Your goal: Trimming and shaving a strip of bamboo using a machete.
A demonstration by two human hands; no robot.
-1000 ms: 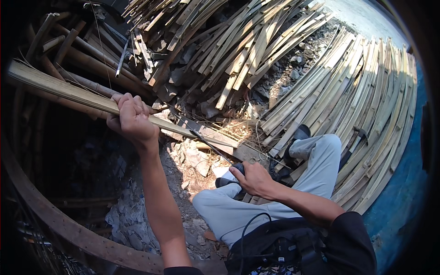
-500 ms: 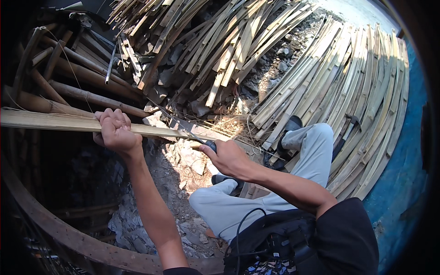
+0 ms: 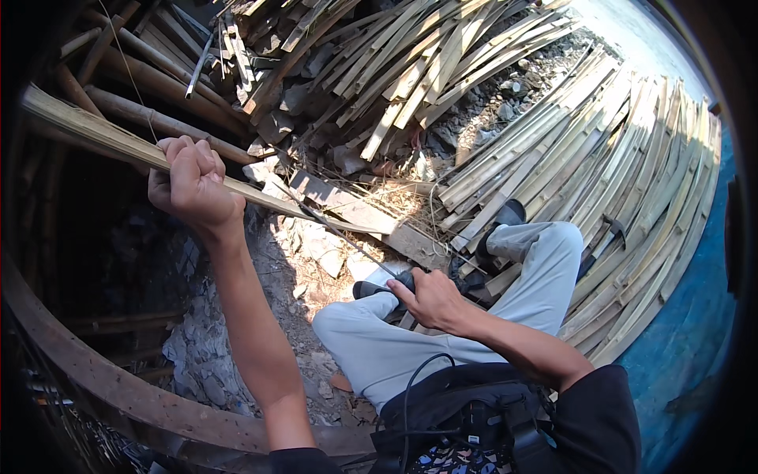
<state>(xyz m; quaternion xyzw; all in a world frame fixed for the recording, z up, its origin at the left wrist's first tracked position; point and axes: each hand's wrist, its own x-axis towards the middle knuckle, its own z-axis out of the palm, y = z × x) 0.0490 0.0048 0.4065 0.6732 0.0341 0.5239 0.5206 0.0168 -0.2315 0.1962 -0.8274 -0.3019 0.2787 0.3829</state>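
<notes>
My left hand (image 3: 189, 183) is closed in a fist around a long split bamboo strip (image 3: 87, 126), which slants from the upper left down toward the middle. In my right hand (image 3: 436, 302) is the dark handle of a long, thin-bladed knife (image 3: 357, 249). Its blade points up and left and crosses the strip close to the strip's lower right end. Whether the edge is biting into the bamboo I cannot tell. Just beyond that end a wooden plank (image 3: 418, 246) lies on the ground.
A wide row of bamboo strips (image 3: 545, 182) covers the right side, with a dark-handled tool (image 3: 612, 229) on it. Another heap of strips (image 3: 410, 71) is at the back. Bamboo poles (image 3: 166, 122) stand far left. A blue sheet (image 3: 679, 347) borders the right. My bent legs (image 3: 529, 276) are in front.
My right hand has drawn the knife down and to the right, showing more blade. The strip's left end has risen, so it tilts more steeply. The whole view has shifted slightly.
</notes>
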